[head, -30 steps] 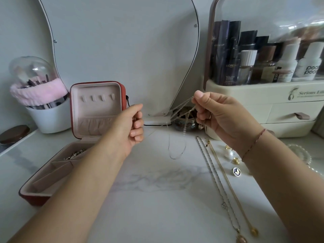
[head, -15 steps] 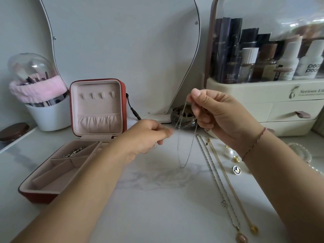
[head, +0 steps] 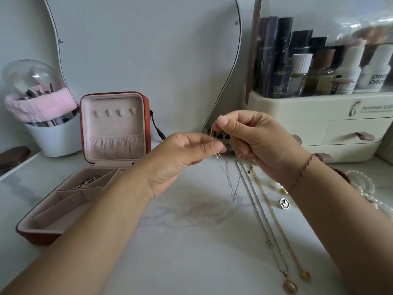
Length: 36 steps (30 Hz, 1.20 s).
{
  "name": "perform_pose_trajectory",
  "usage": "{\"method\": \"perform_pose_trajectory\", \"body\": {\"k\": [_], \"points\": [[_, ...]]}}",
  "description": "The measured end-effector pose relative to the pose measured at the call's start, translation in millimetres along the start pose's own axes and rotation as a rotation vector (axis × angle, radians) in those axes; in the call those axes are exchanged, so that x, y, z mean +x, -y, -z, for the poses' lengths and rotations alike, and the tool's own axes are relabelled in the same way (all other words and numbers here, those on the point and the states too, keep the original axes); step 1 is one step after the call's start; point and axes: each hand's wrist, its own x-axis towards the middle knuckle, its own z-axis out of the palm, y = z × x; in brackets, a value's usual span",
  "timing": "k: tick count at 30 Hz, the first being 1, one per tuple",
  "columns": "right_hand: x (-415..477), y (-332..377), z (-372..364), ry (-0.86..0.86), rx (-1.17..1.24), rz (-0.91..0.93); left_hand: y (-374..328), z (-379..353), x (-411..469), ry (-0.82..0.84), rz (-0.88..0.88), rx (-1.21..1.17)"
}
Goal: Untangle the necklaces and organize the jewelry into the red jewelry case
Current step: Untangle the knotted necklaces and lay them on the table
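A thin silver chain point(head: 230, 182) hangs between both hands above the marble tabletop. My left hand point(head: 180, 158) pinches it at the fingertips, and my right hand point(head: 253, 139) pinches its upper end just above and to the right. The red jewelry case point(head: 146, 116) stands open at the left, its lid upright, with a silver bracelet point(head: 86, 182) in one back compartment. Two long necklaces lie straight on the table to the right: a silver one point(head: 263, 222) and a gold one point(head: 276, 218), each with a pendant near the front edge.
A round pin point(head: 284, 203), a gold earring point(head: 283, 190) and a pearl strand point(head: 363, 186) lie under and right of my right wrist. A cream cosmetics organizer point(head: 319, 124) stands back right, a mirror point(head: 144, 50) behind, a white brush cup point(head: 55, 137) far left.
My left hand moved right and up from beside the case until its fingertips met my right hand at the chain. The hanging loop narrowed and dropped lower.
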Motion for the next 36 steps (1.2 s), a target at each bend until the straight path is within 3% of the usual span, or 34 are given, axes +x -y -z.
{"method": "perform_pose_trajectory", "body": {"k": [3, 8, 12, 15, 23, 26, 31, 36], "points": [[1, 0, 5, -0.011, 0.041, 0.015, -1, 4, 4, -0.104, -0.002, -0.214], [2, 4, 11, -0.053, 0.044, 0.008, -10, 12, 5, -0.118, 0.012, -0.612], [2, 4, 11, -0.096, -0.002, 0.009, -13, 19, 7, -0.096, 0.014, -0.756], [2, 3, 13, -0.114, 0.021, -0.002, -13, 27, 9, -0.183, 0.022, -0.835], [4, 1, 15, -0.133, 0.027, -0.032, -5, 28, 15, -0.529, 0.16, -0.724], [3, 2, 18, -0.11, 0.068, -0.059, -3, 25, 13, -0.543, 0.226, -0.521], [5, 0, 21, -0.131, 0.064, -0.054, -1, 28, 11, -0.563, 0.153, -0.258], [4, 1, 26, -0.196, -0.012, -0.072, 2, 30, 15, -0.712, 0.139, -0.276]]}}
